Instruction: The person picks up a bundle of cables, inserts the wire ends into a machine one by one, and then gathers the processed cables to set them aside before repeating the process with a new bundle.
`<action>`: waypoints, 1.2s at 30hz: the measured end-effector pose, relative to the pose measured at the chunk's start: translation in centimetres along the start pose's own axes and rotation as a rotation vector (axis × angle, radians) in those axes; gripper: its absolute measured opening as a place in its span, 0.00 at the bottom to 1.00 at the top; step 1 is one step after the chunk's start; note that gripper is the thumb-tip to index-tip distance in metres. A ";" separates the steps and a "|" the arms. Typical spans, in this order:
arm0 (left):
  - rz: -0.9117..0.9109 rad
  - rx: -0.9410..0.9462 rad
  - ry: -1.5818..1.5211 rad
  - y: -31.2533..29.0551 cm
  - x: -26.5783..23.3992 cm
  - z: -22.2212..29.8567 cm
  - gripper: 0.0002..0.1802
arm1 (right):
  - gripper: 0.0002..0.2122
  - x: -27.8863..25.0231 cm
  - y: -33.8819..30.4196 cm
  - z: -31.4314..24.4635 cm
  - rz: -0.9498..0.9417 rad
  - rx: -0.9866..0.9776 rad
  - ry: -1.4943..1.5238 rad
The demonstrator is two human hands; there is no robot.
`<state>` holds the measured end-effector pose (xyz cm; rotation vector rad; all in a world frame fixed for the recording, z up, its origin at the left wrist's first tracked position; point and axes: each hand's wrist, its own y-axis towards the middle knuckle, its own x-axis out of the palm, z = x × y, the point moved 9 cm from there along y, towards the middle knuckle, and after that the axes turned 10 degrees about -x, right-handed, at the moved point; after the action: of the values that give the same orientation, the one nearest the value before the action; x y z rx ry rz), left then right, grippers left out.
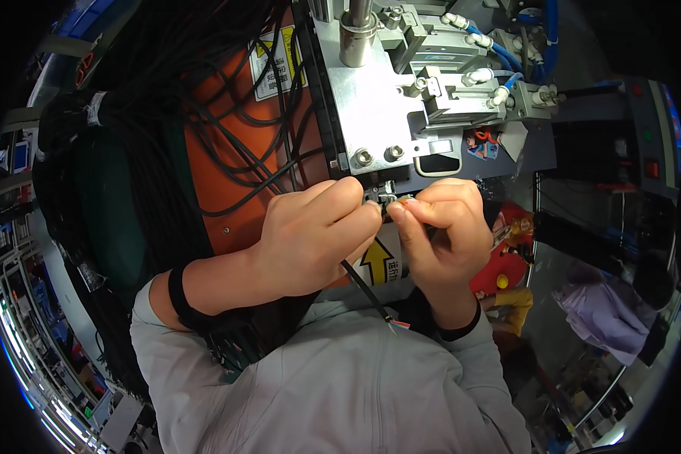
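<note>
My left hand [318, 234] is closed, its fingertips brought close to those of my right. From under its curled fingers a black cable [365, 289] runs down toward my jacket, ending in bare coloured wires [398, 324]. My right hand [450, 238] pinches thumb against forefinger on something tiny, mostly hidden by the fingertips. A small shiny metal part [388, 189] shows between both hands, just below the edge of the metal fixture plate [374, 113]; whether either hand touches it I cannot tell.
Pneumatic cylinders [469, 98] with blue hoses stand on the fixture at the upper right. Loose black cables [242, 136] drape over the orange surface [212, 178] at left, beside a thick cable bundle [155, 174]. A chair with a lilac garment [605, 314] is at far right.
</note>
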<state>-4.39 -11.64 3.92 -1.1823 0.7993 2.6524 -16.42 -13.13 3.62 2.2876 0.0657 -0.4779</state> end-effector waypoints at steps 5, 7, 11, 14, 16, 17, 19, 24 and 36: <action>0.055 0.090 0.173 -0.3 -0.2 0.8 0.08 | 0.07 0.3 0.5 -0.8 -0.093 -0.045 -0.147; 0.063 0.114 0.212 -0.3 0.0 0.9 0.08 | 0.06 0.5 -0.3 1.6 -0.179 0.220 0.119; 0.054 0.091 0.163 -0.3 0.5 0.5 0.09 | 0.05 1.1 -2.4 4.5 -0.136 0.586 0.562; 0.086 0.137 0.182 -0.7 0.5 1.2 0.16 | 0.05 1.2 -3.2 5.9 -0.125 0.601 0.570; 0.034 0.126 0.218 -0.8 0.9 1.3 0.16 | 0.05 0.8 -2.5 5.6 -0.190 0.386 0.270; -0.022 0.123 0.256 -0.8 1.4 1.4 0.17 | 0.05 1.0 -2.4 5.7 -0.193 0.387 0.273; -0.078 0.117 0.295 -0.8 1.7 1.4 0.17 | 0.03 1.2 -2.0 5.2 -0.213 0.303 0.107; -0.169 0.050 0.482 -1.0 2.9 0.8 0.12 | 0.02 2.2 -1.7 4.2 -0.279 0.198 -0.119; -0.092 0.007 0.407 -0.3 2.5 0.5 0.15 | 0.03 3.4 -7.3 9.5 -0.006 0.842 0.535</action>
<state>-6.34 -11.32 2.25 -1.7429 0.7827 2.3636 -17.73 -15.17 -8.58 3.1879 0.1596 0.1738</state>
